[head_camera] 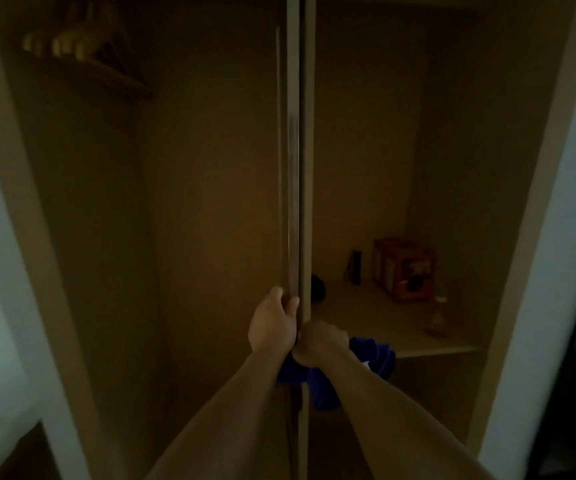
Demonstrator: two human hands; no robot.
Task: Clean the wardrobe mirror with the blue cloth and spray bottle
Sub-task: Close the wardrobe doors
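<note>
I face a dim open wardrobe with a door (295, 168) seen edge-on straight ahead. My left hand (272, 323) grips the door's edge, fingers curled round it. My right hand (321, 342) is clenched just right of the same edge and holds the bunched blue cloth (324, 386), which hangs below the fist. A bit of white (366, 364) shows among the cloth; I cannot tell what it is. No mirror surface is visible from this angle, and no spray bottle is clearly in view.
A shelf (418, 337) on the right carries an orange box (406, 270), a small dark upright item (356, 266), a dark round object (317, 289) and a small bottle-like item (437, 317). Wooden hangers (72, 43) hang upper left. White frame posts (13, 271) flank the wardrobe.
</note>
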